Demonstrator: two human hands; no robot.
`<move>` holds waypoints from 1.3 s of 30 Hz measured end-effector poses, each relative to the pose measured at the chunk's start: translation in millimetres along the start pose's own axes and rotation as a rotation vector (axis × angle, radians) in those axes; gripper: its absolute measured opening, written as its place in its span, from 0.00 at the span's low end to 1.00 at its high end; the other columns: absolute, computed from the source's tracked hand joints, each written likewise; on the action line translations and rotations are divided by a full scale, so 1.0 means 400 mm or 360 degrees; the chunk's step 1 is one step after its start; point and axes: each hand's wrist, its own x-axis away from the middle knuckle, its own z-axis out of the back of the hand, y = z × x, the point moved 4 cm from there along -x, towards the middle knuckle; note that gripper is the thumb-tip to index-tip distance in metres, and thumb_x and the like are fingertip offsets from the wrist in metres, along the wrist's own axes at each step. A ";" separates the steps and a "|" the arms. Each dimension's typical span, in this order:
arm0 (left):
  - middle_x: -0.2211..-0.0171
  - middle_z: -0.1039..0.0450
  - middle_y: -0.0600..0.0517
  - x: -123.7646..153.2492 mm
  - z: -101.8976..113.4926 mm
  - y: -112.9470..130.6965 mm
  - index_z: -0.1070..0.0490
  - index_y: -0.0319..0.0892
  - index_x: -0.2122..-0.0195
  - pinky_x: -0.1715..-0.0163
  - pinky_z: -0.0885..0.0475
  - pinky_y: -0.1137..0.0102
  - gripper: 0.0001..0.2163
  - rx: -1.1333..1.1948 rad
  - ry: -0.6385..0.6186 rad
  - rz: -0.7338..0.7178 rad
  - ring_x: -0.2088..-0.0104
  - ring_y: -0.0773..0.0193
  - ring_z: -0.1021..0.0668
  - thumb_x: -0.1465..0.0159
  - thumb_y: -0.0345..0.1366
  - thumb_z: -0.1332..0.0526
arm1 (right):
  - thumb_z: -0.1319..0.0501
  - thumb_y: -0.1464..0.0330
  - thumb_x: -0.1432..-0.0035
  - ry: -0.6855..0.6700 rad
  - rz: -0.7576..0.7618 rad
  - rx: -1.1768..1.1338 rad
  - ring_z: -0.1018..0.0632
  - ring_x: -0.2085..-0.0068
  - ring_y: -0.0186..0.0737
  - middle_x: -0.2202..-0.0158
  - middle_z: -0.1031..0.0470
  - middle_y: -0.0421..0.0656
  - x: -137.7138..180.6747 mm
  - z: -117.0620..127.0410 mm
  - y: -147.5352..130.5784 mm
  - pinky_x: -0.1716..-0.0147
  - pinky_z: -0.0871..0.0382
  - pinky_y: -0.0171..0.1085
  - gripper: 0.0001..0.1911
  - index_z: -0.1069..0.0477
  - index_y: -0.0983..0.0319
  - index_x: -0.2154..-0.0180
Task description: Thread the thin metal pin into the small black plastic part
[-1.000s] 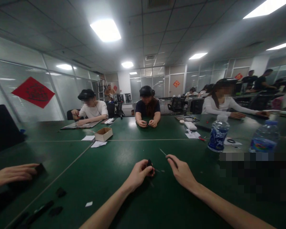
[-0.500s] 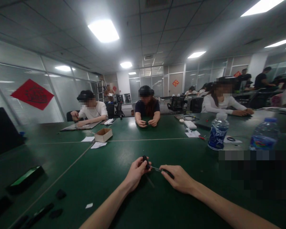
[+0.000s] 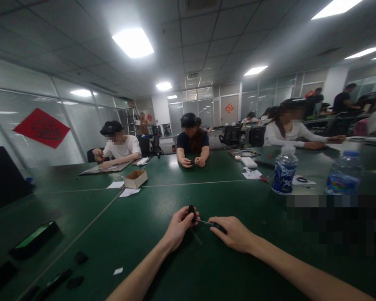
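My left hand point(image 3: 181, 225) is closed on a small black part point(image 3: 192, 211), held upright between thumb and fingers above the green table point(image 3: 163, 267). In my right hand point(image 3: 233, 234) is a screwdriver point(image 3: 218, 227) with a dark handle and a thin metal shaft. The shaft points left, and its tip meets or nearly meets the black part; the exact contact is too small to tell. Both hands are over the near middle of the table.
At the left lie a black box with green inside point(image 3: 34, 239), several dark pieces point(image 3: 75, 282) and a white scrap point(image 3: 118, 271). Two bottles point(image 3: 284, 171) stand at the right. Farther off are a cardboard box point(image 3: 135, 179) and people seated across the table point(image 3: 192, 144).
The screwdriver and my right hand have shifted very slightly left, toward the black part. My left hand keeps its hold. A co-worker at the right has stretched an arm farther right.
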 end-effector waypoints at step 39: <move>0.64 0.27 0.43 -0.007 0.004 -0.019 0.36 0.35 0.57 0.64 0.27 0.71 0.10 0.0183 0.0089 0.0142 0.70 0.66 0.23 0.38 0.33 0.40 | 0.53 0.61 0.36 -0.0047 0.0029 -0.0047 0.24 0.64 0.37 0.62 0.24 0.43 0.001 0.012 -0.012 0.63 0.33 0.35 0.18 0.30 0.60 0.55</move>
